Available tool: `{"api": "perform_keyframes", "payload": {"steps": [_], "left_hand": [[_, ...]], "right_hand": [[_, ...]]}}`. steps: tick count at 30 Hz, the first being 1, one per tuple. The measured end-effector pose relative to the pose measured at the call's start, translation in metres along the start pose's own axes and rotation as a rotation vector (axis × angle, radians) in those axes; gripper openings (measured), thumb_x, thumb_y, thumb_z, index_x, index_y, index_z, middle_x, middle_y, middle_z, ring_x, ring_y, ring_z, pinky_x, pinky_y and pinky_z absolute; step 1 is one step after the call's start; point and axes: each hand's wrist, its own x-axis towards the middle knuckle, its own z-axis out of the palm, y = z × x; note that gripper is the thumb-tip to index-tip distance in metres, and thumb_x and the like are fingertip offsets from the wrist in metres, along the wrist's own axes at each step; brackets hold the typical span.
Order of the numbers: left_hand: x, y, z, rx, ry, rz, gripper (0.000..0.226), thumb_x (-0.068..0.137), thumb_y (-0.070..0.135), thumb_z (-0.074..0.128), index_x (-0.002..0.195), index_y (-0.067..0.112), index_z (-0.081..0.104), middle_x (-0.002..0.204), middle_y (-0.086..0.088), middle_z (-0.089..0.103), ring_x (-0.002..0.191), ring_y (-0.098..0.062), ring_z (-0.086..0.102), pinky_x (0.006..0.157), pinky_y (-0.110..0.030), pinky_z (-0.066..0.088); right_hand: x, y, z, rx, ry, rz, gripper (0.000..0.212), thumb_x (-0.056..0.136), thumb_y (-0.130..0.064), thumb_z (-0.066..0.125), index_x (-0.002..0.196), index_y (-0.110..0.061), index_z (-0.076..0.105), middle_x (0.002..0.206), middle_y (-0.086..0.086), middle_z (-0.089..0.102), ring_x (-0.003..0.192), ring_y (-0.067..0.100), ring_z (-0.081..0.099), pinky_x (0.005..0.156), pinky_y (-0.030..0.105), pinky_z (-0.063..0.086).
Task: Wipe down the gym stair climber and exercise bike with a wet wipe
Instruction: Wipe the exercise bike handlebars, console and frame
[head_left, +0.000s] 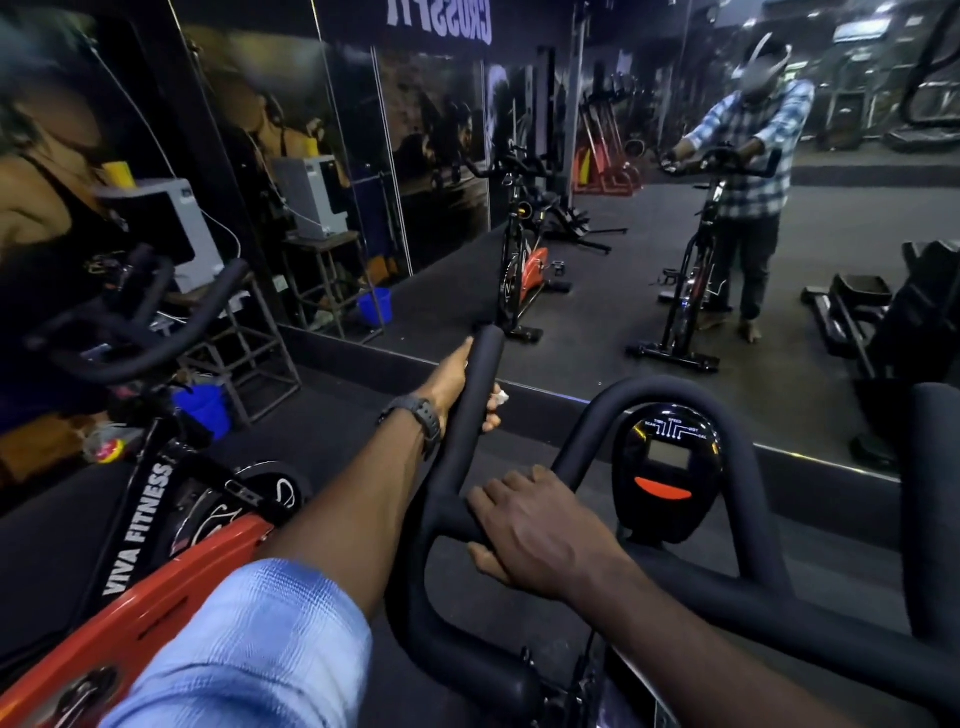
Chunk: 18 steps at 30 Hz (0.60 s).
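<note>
Up on the left horn of the handlebar (470, 415), just left of the bike's console (667, 467), my left hand (457, 382) is wrapped round the padded tube, and the wet wipe (500, 398) is tucked inside that grip. Only a small white corner pokes out on the console side of the horn. My right hand (530, 530) is nearer me than the console, clamped on the crossbar where the horn branches off, steadying the whole front end. So both hands are closed on the bar, well apart from each other along it.

The wipe looks thin, limp and damp; I reckon it will bunch and slide inside my palm, so it wants to be kept flat against the tube under the fingers, not pinched at an edge. The bar covering seems matte and slightly soft, likely grippy foam, so the wipe may drag and roll up if I pull fast. The exercise bike (597, 691) itself looks heavy and stiff; holding the crossbar near the console feels like the right brace. Its glossy console face is probably the delicate part, needing a light touch.

Left of the console stands a second red bike (156, 566). Ahead of it, the wall mirror (597, 249) reflects me. I can't pick out the stair climber for sure.
</note>
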Motion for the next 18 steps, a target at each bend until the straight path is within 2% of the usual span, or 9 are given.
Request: {"api": "perform_keyframes", "payload": {"steps": [2, 4, 6, 8, 10, 12, 13, 15, 18], "left_hand": [[0.005, 0.012, 0.01, 0.037, 0.108, 0.093, 0.076, 0.094, 0.069, 0.031, 0.078, -0.001, 0.058, 0.058, -0.014, 0.056, 0.044, -0.026, 0.054, 0.044, -0.027, 0.047], [0.012, 0.019, 0.021, 0.17, 0.29, 0.31, 0.06, 0.094, 0.062, 0.044, 0.091, 0.003, 0.059, 0.07, -0.015, 0.061, 0.048, -0.028, 0.058, 0.046, -0.032, 0.052], [0.015, 0.016, 0.021, 0.498, 0.457, 0.499, 0.055, 0.085, 0.06, 0.056, 0.111, 0.011, 0.054, 0.093, -0.013, 0.064, 0.058, -0.032, 0.065, 0.057, -0.038, 0.057], [0.013, 0.006, 0.016, 0.779, 0.518, 0.495, 0.066, 0.073, 0.054, 0.065, 0.122, 0.016, 0.045, 0.103, -0.009, 0.062, 0.068, -0.03, 0.068, 0.064, -0.039, 0.058], [0.003, -0.008, 0.011, 0.723, 0.434, 0.453, 0.056, 0.074, 0.031, 0.072, 0.116, 0.005, 0.047, 0.084, -0.009, 0.065, 0.057, -0.026, 0.066, 0.057, -0.035, 0.057], [-0.005, -0.022, 0.006, 0.44, 0.263, 0.382, 0.029, 0.079, 0.011, 0.071, 0.098, -0.002, 0.054, 0.058, -0.008, 0.057, 0.041, -0.023, 0.056, 0.046, -0.029, 0.048], [-0.012, -0.028, 0.003, 0.291, 0.169, 0.281, 0.02, 0.081, 0.012, 0.071, 0.087, -0.001, 0.056, 0.052, -0.008, 0.053, 0.04, -0.021, 0.052, 0.046, -0.029, 0.046], [-0.026, -0.037, -0.005, 0.137, -0.034, 0.051, 0.032, 0.085, 0.032, 0.069, 0.071, 0.005, 0.058, 0.052, -0.007, 0.051, 0.044, -0.021, 0.052, 0.049, -0.028, 0.048], [-0.03, -0.04, -0.013, 0.025, -0.139, -0.024, 0.052, 0.078, 0.062, 0.067, 0.067, 0.012, 0.058, 0.058, -0.008, 0.051, 0.048, -0.022, 0.054, 0.05, -0.03, 0.051]], "right_hand": [[0.0, 0.0, 0.001, -0.004, 0.001, -0.001, 0.035, 0.081, -0.052, 0.057, 0.087, -0.018, 0.057, 0.076, 0.004, 0.064, 0.068, 0.026, 0.06, 0.063, 0.037, 0.045], [0.0, 0.0, 0.001, -0.007, 0.01, -0.007, 0.035, 0.082, -0.052, 0.056, 0.087, -0.018, 0.057, 0.076, 0.004, 0.064, 0.067, 0.026, 0.06, 0.063, 0.037, 0.044], [0.0, 0.0, 0.001, -0.001, 0.007, -0.013, 0.035, 0.083, -0.052, 0.055, 0.088, -0.017, 0.057, 0.077, 0.005, 0.065, 0.068, 0.026, 0.06, 0.063, 0.038, 0.044], [0.001, 0.0, 0.0, -0.003, 0.012, -0.011, 0.035, 0.083, -0.052, 0.055, 0.089, -0.018, 0.057, 0.078, 0.005, 0.065, 0.069, 0.026, 0.061, 0.064, 0.038, 0.044], [0.001, -0.001, 0.0, -0.008, 0.008, -0.009, 0.035, 0.083, -0.053, 0.056, 0.088, -0.018, 0.057, 0.078, 0.005, 0.064, 0.07, 0.026, 0.061, 0.064, 0.038, 0.044], [0.0, 0.0, -0.001, -0.009, 0.002, -0.004, 0.035, 0.084, -0.053, 0.055, 0.088, -0.018, 0.057, 0.078, 0.005, 0.065, 0.071, 0.026, 0.061, 0.065, 0.038, 0.044], [0.0, -0.001, -0.001, -0.008, -0.003, -0.004, 0.035, 0.084, -0.053, 0.054, 0.089, -0.018, 0.057, 0.079, 0.004, 0.065, 0.071, 0.026, 0.061, 0.066, 0.039, 0.044], [0.0, 0.0, -0.001, -0.005, 0.0, -0.002, 0.035, 0.083, -0.052, 0.055, 0.09, -0.018, 0.057, 0.082, 0.005, 0.065, 0.073, 0.026, 0.062, 0.066, 0.039, 0.045], [0.0, 0.001, -0.003, 0.002, -0.016, 0.001, 0.037, 0.083, -0.051, 0.054, 0.095, -0.017, 0.059, 0.09, 0.006, 0.067, 0.081, 0.026, 0.063, 0.069, 0.04, 0.047]]}}
